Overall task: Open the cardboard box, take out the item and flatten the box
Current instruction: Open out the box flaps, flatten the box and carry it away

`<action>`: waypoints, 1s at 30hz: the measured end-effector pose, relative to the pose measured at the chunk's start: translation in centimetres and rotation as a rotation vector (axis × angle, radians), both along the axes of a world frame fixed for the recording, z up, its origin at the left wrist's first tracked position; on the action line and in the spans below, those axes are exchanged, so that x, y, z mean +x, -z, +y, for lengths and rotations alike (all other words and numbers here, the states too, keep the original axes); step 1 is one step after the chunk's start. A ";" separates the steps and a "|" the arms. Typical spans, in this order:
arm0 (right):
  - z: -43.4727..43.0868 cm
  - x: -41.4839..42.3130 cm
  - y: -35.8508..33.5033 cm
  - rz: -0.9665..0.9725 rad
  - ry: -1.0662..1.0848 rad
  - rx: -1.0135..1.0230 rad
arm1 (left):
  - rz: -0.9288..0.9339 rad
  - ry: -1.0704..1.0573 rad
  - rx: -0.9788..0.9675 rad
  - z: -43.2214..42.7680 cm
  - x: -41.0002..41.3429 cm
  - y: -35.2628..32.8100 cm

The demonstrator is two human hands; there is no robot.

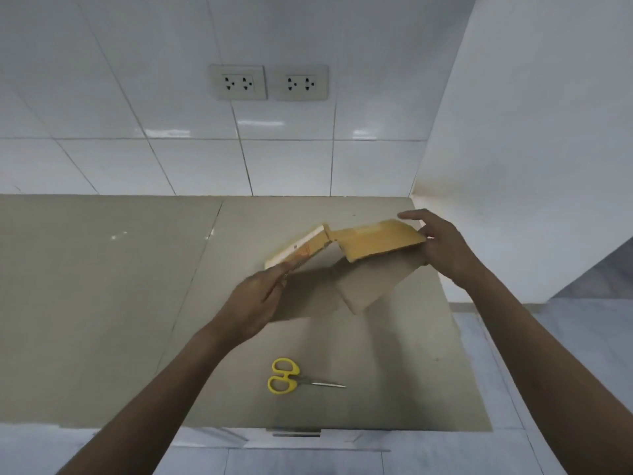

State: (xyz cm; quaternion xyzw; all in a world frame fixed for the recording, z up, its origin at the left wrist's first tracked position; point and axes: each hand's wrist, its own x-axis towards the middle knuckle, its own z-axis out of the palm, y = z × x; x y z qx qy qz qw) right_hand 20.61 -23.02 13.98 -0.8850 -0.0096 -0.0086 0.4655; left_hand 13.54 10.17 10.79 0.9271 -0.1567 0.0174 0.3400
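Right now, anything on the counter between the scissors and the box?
Nothing. In the head view the counter is bare from the scissors up to the cardboard box, which both hands hold above it; only its shadow falls there.

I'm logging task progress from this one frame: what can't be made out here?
- Head view: inside of the brown cardboard box, hidden by its own raised panel.
- Orange print on its pale end flap: blurred.
- Left hand fingertips: behind the cardboard.
- Right hand grip: partly hidden.
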 end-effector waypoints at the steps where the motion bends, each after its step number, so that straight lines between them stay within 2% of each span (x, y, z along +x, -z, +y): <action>1: -0.2 -0.8 -0.1 -0.045 -0.002 0.007 | -0.081 0.054 0.090 0.2 0.1 0.0; 4: -0.2 -4.2 2.9 -0.090 0.011 -0.059 | -0.203 0.160 0.313 0.7 -0.3 2.0; 9: 0.3 -9.9 11.0 0.178 -0.057 -0.104 | 0.013 0.228 0.627 1.0 -3.0 9.1; 15: 1.2 -11.1 12.7 0.392 -0.048 -0.192 | 0.141 0.273 0.714 0.9 -4.2 11.6; 17: 0.8 -10.6 11.8 0.537 -0.180 -0.270 | 0.161 0.256 0.710 0.7 -3.8 11.1; 19: 0.3 -9.7 11.0 0.682 -0.325 -0.490 | 0.157 0.132 0.586 0.4 -3.1 10.1; 21: 0.8 -8.7 10.6 0.654 -0.338 -0.604 | 0.142 0.017 0.511 0.1 -1.7 9.5; 23: 2.1 -7.5 11.5 0.525 -0.281 -0.611 | 0.276 0.001 0.520 -0.3 0.1 9.4; 26: 4.5 -5.9 13.5 0.462 -0.275 -0.651 | 0.498 0.060 0.664 -1.5 2.0 9.6; 28: 5.7 -5.3 14.6 0.461 -0.290 -0.746 | 0.542 0.059 0.725 -2.2 2.8 10.1; 30: 6.1 -4.7 14.8 0.423 -0.237 -0.744 | 0.550 0.053 0.747 -2.4 3.4 9.9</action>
